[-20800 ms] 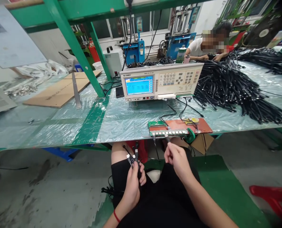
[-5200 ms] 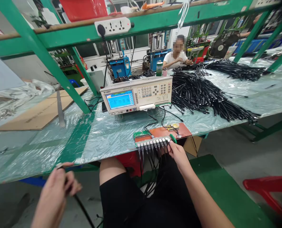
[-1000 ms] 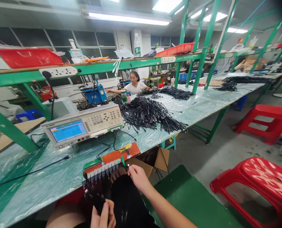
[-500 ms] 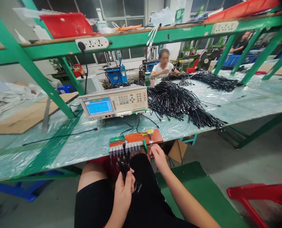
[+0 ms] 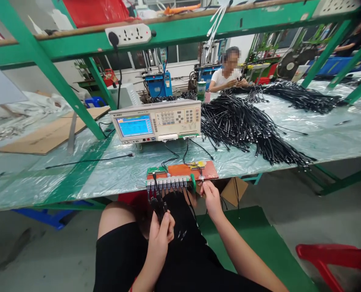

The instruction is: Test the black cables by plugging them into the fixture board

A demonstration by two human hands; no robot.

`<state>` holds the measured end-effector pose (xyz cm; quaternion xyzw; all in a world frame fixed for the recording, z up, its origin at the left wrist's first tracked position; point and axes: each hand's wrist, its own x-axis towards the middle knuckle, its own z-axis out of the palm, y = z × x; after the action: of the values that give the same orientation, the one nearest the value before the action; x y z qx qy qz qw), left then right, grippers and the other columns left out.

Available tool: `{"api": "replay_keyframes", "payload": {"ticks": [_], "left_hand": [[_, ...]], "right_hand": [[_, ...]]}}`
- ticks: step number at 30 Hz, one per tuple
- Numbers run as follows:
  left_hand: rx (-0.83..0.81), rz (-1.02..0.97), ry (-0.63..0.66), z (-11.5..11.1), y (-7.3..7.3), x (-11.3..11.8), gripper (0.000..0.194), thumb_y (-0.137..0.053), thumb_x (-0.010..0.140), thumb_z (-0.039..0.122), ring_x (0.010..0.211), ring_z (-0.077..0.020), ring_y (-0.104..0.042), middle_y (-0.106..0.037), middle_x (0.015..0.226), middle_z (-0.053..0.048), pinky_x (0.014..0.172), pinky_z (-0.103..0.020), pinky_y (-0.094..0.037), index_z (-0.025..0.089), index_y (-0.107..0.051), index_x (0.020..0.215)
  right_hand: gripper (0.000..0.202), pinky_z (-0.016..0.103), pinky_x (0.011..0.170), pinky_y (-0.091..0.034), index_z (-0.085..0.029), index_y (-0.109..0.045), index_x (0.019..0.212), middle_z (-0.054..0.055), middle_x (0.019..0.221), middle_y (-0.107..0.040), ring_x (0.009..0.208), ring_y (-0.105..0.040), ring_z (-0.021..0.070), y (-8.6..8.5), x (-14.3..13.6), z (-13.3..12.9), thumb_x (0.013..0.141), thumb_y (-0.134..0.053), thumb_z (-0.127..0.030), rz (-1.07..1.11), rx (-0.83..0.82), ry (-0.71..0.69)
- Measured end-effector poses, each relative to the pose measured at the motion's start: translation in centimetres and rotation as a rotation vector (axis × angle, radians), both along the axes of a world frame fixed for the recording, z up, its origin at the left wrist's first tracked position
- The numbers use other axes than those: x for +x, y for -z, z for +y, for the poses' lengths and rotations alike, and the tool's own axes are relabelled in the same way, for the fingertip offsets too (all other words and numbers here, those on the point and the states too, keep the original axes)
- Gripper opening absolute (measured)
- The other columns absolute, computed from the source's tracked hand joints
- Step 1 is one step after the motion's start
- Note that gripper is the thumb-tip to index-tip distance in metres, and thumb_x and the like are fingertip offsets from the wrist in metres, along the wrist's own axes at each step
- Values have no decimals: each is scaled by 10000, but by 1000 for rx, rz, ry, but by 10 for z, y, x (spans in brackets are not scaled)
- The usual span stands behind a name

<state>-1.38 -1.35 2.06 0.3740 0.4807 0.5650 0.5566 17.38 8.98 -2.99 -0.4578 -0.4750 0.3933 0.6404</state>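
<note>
My left hand (image 5: 162,229) is closed round a bunch of black cables (image 5: 158,205), their plug ends pointing up at the test board. My right hand (image 5: 211,198) pinches a small cable plug at the socket by the right end of the orange test board (image 5: 180,174); its fingers hide most of the plug. Along the board's front edge, several black plugs sit side by side in a row of sockets (image 5: 168,184). A green ring-shaped piece (image 5: 193,183) stands between that row and my right hand.
Behind the board stands a bench tester (image 5: 158,121) with a lit blue screen, wired to the board. A big heap of black cables (image 5: 244,121) lies to its right. One loose cable (image 5: 89,161) lies at left. Across the table sits a person (image 5: 229,75) handling cables.
The view has shifted, so the bench appears further right and higher. My right hand stays by the board's right end, its fingers at the socket. My left hand still holds the bunch.
</note>
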Motion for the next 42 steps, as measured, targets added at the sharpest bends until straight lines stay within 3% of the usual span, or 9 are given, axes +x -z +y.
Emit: {"api": "replay_keyframes", "payload": {"ticks": [13, 20, 25, 35, 38, 42], "left_hand": [[-39, 0, 17, 1, 1, 4, 402, -624, 898, 568, 405, -17, -237, -425, 611, 102, 378, -135, -206, 207, -469, 981], [-51, -5, 13, 1, 3, 5, 415, -650, 874, 575, 397, -19, -231, -430, 597, 101, 371, -130, -203, 209, -478, 969], [-57, -25, 31, 0, 3, 6, 418, -649, 870, 577, 371, -6, -216, -436, 593, 104, 368, -129, -180, 206, -483, 967], [-51, -21, 70, 3, 1, 7, 478, -645, 844, 636, 385, -27, -236, -445, 540, 104, 369, -140, -176, 200, -488, 963], [-36, -12, 86, 3, -1, 9, 456, -637, 856, 624, 389, -44, -284, -469, 496, 92, 380, -145, -206, 202, -483, 932], [-7, -20, 129, 5, 1, 11, 440, -614, 880, 613, 356, -39, -259, -527, 481, 84, 375, -149, -179, 212, -463, 981]], "right_hand": [[512, 286, 577, -370, -195, -478, 616, 55, 780, -561, 602, -450, 145, 2, 2, 1, 959, -528, -573, -2, 4, 0], [553, 258, 518, -361, -195, -521, 658, 28, 669, -526, 550, -429, 134, -6, -2, 4, 858, -589, -706, 112, -140, 6], [654, 266, 515, -347, -168, -647, 681, 36, 549, -528, 525, -468, 156, -10, 16, 5, 817, -554, -801, 43, -267, -73], [823, 257, 476, -312, -152, -680, 643, 51, 445, -510, 435, -456, 151, 33, 27, -15, 714, -455, -940, -15, -461, -149], [786, 258, 457, -320, -162, -662, 641, 76, 521, -589, 434, -472, 147, 26, 24, -14, 715, -486, -925, 21, -428, -155], [718, 245, 438, -346, -154, -657, 709, 110, 659, -679, 451, -503, 139, 1, 19, -2, 737, -563, -866, 83, -350, -153]]}}
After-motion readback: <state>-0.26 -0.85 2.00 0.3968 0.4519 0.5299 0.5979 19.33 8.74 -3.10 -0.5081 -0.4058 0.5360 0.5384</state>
